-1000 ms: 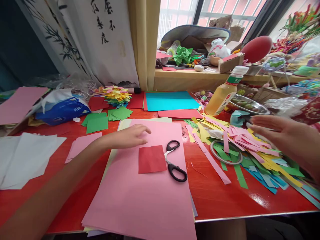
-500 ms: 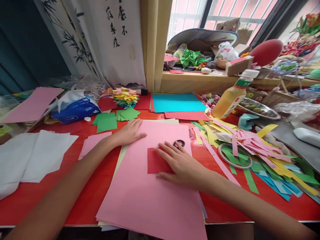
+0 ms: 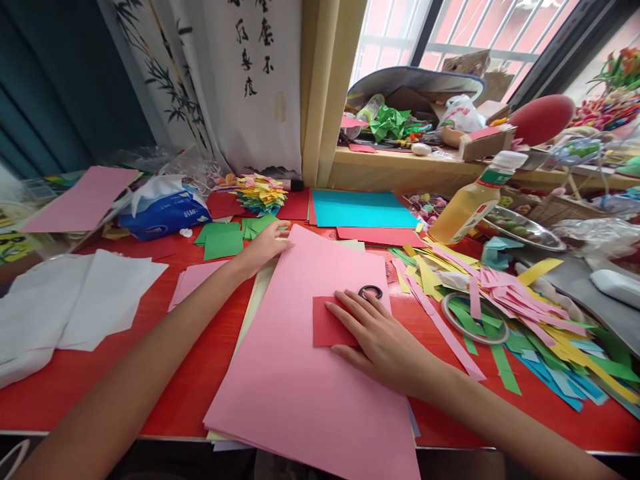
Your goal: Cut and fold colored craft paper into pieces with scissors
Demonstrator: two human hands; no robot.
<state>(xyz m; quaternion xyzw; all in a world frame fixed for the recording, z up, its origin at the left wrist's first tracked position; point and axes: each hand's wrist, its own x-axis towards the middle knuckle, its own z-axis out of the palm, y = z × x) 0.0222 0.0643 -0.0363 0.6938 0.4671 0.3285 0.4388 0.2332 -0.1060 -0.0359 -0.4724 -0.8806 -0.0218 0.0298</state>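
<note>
A large pink sheet (image 3: 300,373) lies on a paper stack on the red table (image 3: 100,393). A small red paper square (image 3: 327,323) sits on it. My right hand (image 3: 383,340) lies flat with fingers spread, covering the square's right part and most of the black scissors (image 3: 371,292), of which only one handle loop shows. My left hand (image 3: 265,247) reaches to the pink sheet's far left corner, its fingers curled onto the paper's edge; the corner looks slightly lifted.
Coloured paper strips (image 3: 505,300) and a tape ring (image 3: 473,320) lie to the right. A juice bottle (image 3: 470,200), a metal bowl (image 3: 520,227), a teal sheet (image 3: 363,210), green squares (image 3: 225,240), a tissue pack (image 3: 167,210) and white paper (image 3: 75,300) surround the stack.
My right hand came from the far right onto the red square and scissors. My left hand slid to the pink sheet's far corner. The view shifted left.
</note>
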